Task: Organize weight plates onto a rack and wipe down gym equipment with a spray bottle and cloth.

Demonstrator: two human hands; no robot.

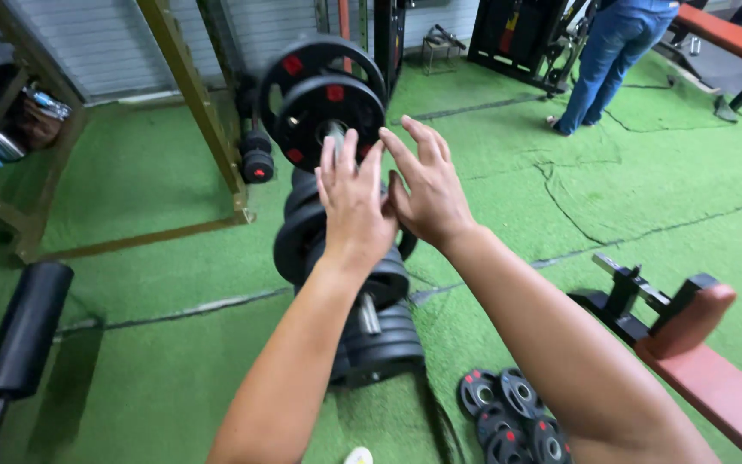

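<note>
Green turf floor [646,198] open to the right, yellow rack frame [208,112] at left, red bench [714,378] at lower right, left hand [352,202] and right hand [427,185] open, fingers spread, just before black weight plate [328,116] on plate tree.

Two hands [392,193], five loose plates [513,412]
</note>
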